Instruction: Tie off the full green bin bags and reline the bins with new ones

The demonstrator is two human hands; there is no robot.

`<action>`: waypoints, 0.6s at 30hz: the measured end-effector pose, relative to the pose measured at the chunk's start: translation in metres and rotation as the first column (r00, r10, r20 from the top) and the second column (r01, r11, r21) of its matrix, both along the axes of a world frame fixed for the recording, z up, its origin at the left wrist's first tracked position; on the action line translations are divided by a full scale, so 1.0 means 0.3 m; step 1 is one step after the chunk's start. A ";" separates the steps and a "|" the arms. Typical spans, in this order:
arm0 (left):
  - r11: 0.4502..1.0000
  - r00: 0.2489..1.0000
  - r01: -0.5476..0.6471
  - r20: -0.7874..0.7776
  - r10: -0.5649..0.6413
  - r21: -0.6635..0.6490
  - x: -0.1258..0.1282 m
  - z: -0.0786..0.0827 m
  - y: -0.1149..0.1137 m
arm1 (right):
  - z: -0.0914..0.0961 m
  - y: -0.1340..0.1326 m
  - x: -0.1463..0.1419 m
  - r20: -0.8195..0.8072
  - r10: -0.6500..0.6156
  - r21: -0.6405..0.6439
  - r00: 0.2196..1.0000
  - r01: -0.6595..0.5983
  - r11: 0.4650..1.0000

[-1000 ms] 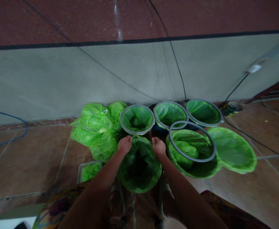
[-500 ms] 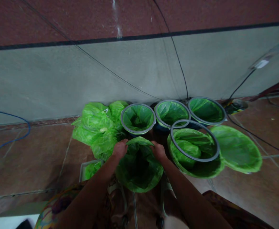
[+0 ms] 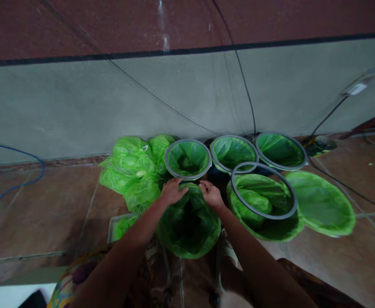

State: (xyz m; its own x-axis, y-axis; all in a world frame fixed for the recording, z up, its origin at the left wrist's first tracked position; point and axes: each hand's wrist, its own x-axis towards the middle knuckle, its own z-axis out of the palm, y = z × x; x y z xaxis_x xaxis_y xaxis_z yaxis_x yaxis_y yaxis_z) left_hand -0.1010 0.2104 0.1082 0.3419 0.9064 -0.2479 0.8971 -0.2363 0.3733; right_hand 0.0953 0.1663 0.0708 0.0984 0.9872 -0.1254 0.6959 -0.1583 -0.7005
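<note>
A bin lined with a thin green plastic bag (image 3: 189, 246) stands upright in front of me, between my feet, its dark inside facing up. My left hand (image 3: 174, 191) lies over the far left part of its rim, with fingers stretched and thumb apart, touching the bag. At the far right part of the rim is my right hand (image 3: 211, 194), its fingers loosely bent and apart at the bag's edge. Just behind stands another green-lined bin with a grey ring (image 3: 188, 177) around its mouth.
Two more ringed bins (image 3: 234, 154) (image 3: 281, 149) line the wall. At right, a loose grey ring (image 3: 235, 188) lies on a lined bin (image 3: 267, 235), beside another lined bin (image 3: 328, 203). Filled green bags (image 3: 131, 158) and a small tray (image 3: 111, 229) are at left. Cables hang along the wall.
Both hands have moved from the sides of the bin's rim towards its far edge, and their grip on the bag has loosened. The view has shifted slightly.
</note>
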 end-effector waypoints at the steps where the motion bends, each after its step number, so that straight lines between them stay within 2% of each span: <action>1: 1.000 1.000 0.004 0.002 -0.004 0.002 0.024 -0.005 0.010 | 0.000 0.015 -0.012 0.002 0.012 -0.014 1.000 -0.012 1.000; 5: 0.999 0.998 0.031 -0.053 -0.033 -0.036 0.069 -0.036 0.023 | -0.023 0.036 -0.039 0.075 0.063 -0.125 0.995 -0.053 0.991; 10: 0.992 0.990 0.115 -0.082 -0.118 -0.043 0.034 -0.064 0.011 | -0.051 0.018 -0.032 0.148 0.124 -0.138 0.981 -0.104 0.985; 15: 0.989 0.979 0.143 -0.139 -0.147 -0.042 0.032 -0.069 0.011 | -0.033 0.016 -0.041 0.292 0.172 -0.188 0.941 -0.120 0.975; 18: 0.990 0.978 0.133 -0.159 -0.138 -0.042 0.044 -0.065 0.010 | -0.022 0.011 -0.043 0.302 0.183 -0.222 0.935 -0.118 0.968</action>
